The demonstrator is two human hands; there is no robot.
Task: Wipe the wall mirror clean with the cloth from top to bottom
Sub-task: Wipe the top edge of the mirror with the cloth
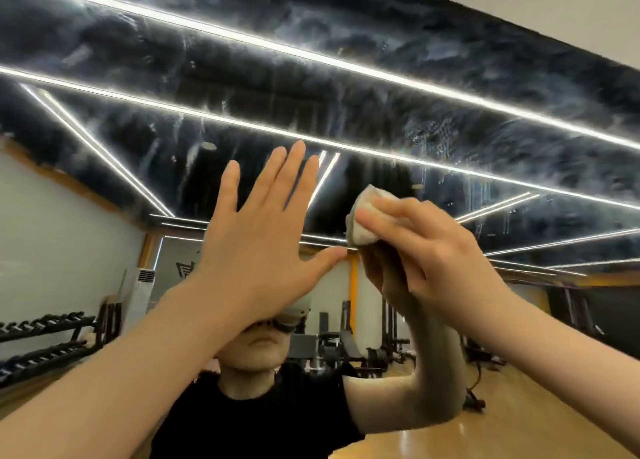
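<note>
Dumbbell rack point(41, 341) shows reflected at far left, low in the mirror point(346, 88). My left hand point(256, 244) lies flat against the glass, fingers straight and spread, holding nothing. Just beside its thumb, my right hand point(415, 247) grips the cloth point(363, 216), bunched and pressed to the mirror at mid height. Streaks and smears cover the glass above both hands, across reflected light strips point(311, 57).
</note>
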